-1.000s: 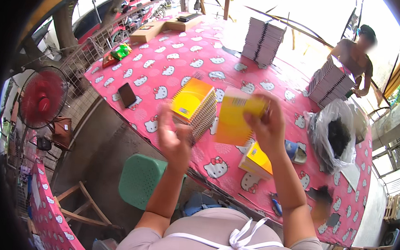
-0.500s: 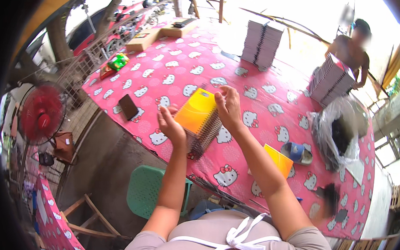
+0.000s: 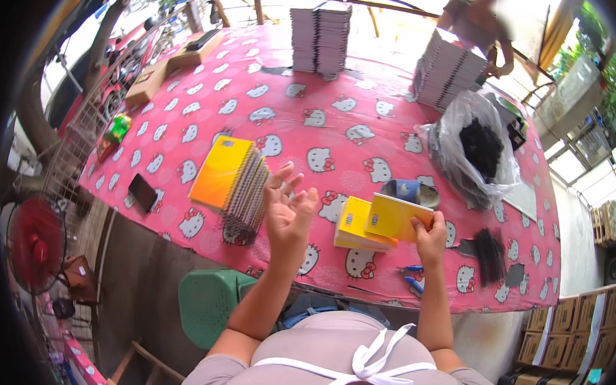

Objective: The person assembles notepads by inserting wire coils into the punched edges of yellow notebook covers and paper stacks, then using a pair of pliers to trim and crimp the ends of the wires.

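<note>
My right hand (image 3: 429, 235) is closed on the right edge of a yellow notebook (image 3: 392, 215), with the thumb on top of its cover. The held notebook overlaps a small pile of yellow notebooks (image 3: 351, 228) on the table. Fingers spread and palm turned up, my left hand (image 3: 287, 209) holds nothing. It is raised beside a stack of spiral-bound notebooks (image 3: 220, 172) with yellow-orange covers and dark coils along the right side.
The pink patterned tablecloth (image 3: 325, 134) bears two tall notebook stacks, a clear plastic bag (image 3: 474, 149) of black coils, a blue slipper (image 3: 402, 190), blue-handled pliers (image 3: 413, 280), loose black coils (image 3: 489, 256) and a phone (image 3: 142, 192). Another person (image 3: 478, 27) stands at the far right.
My right hand has moved from the spiral-bound stack to the pile at the right and taken hold of a notebook. My left hand has moved to the stack's right side. The view has shifted right.
</note>
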Demonstrator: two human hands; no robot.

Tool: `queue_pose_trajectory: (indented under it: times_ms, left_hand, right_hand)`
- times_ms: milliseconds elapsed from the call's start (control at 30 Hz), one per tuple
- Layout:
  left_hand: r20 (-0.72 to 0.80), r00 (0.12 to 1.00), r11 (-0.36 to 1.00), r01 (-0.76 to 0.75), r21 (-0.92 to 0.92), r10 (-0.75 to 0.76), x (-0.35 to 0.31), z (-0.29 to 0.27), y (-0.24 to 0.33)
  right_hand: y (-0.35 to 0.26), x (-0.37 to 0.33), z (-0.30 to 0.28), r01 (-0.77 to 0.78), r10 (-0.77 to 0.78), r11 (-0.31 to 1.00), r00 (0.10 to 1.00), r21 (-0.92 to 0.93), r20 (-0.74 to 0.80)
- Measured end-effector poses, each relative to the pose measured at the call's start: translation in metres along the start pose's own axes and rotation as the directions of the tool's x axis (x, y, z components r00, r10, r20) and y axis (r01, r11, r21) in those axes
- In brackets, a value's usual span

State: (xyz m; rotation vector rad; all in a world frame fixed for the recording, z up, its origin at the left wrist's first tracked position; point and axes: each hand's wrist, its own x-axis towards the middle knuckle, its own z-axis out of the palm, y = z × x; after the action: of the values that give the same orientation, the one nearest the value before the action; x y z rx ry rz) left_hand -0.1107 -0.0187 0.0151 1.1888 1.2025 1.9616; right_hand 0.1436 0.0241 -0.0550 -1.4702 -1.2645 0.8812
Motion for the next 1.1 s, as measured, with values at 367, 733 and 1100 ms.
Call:
queue_pose_trajectory:
  times_ms: [367, 733, 1100]
  left_hand:
    - [0.611, 0.777, 0.722, -0.511, 0.466, 0.155, -0.026, 0.078, -0.079]
    - [0.523, 0.843, 0.722, -0.441, 0.533, 0.129, -0.038, 0.084, -0.063]
    - [0.459, 0.887, 0.799, -0.306, 0.517, 0.042, -0.038, 0.084, -0.059]
  right_hand:
    - [0.042, 0.021, -0.037, 0.402, -0.379, 0.888, 0.915, -0.224, 0.140]
    - [0.117, 0.037, -0.201, -0.182, -0.082, 0.576, 0.957, -0.797, -0.278]
    - [-0.022, 0.002, -0.036, 0.449, -0.419, 0.890, 0.874, -0.079, 0.245]
